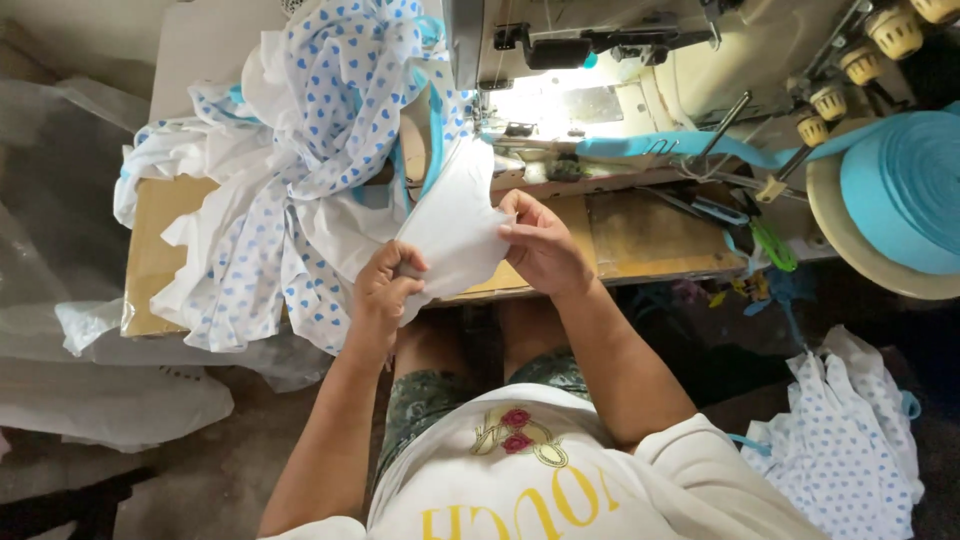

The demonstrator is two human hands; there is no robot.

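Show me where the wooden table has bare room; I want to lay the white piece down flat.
Bare wood shows right of the hands, between the right hand and the green-handled scissors, below the sewing machine. A strip of wooden table lies bare at the far left edge. Between them, the heap of blue-heart-printed white fabric crowds it.

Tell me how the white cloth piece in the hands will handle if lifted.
Likely floppy: the white cloth bends and creases between the left hand and right hand. Probably light, since fingertips alone hold it up.
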